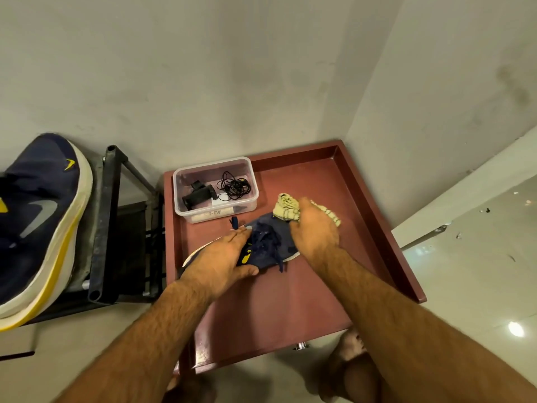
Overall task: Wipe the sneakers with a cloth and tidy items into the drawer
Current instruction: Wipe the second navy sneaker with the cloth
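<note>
Sneaker in hand: we see the navy fabric sneaker with white sole and yellow marks (268, 242) lying in the open reddish-brown drawer (363, 199), just in front of the clear plastic box (215, 189).
Left grip: our left hand (223, 261) curls over the heel end, thumb under the collar, steadying the shoe.
Right grip: our right hand (313, 228) is closed round the cream striped cloth (287, 209), pressing it at the toe end.
Second sneaker: the matching navy sneaker (40, 222) sits on the black metal rack (110, 222) to the left, well apart.
Risk, slipping: we judge a hard stroke could push the shoe into the box and jolt the black cable (234, 186) and black clip (199, 194) inside.
Risk, laces: loose laces could snag the cloth.
Risk, drawer: leaning weight may strain the extended drawer.
</note>
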